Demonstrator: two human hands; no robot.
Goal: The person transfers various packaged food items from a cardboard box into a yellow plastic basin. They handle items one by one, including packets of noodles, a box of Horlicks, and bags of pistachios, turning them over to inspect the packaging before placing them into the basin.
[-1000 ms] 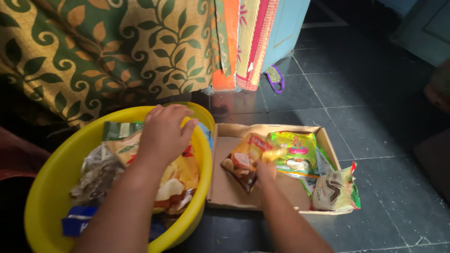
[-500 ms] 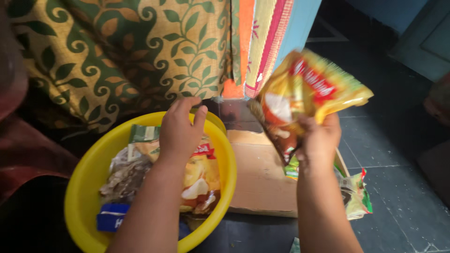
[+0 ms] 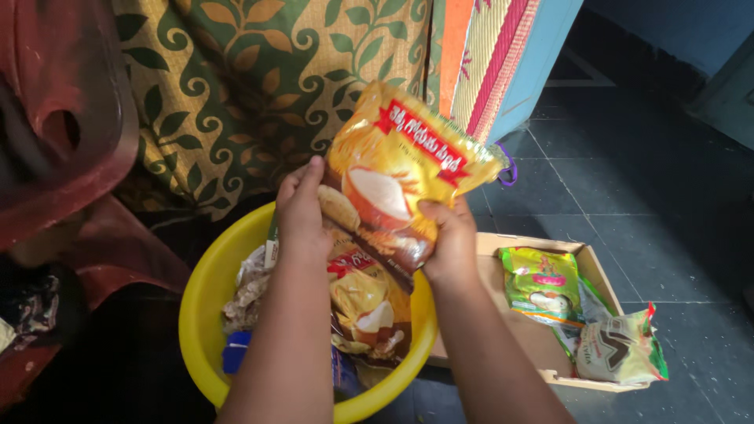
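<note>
Now both hands grip yellow snack packet (image 3: pixel 397 184), raised over yellow basin (image 3: pixel 206 314): left hand (image 3: pixel 302 212) moved up from basin, fingers closed on edge; right hand (image 3: pixel 452 239) clamps bottom. Cardboard box (image 3: pixel 585 271) beside, on floor.

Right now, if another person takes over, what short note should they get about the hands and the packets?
Left hand and right hand both grip one yellow packet, raised over the yellow basin.
The basin already holds a similar yellow packet and other packs.
The cardboard box beside it has a green packet and a white-green packet.
Done: some packets in basin. Left: the held one, two by the box.
</note>
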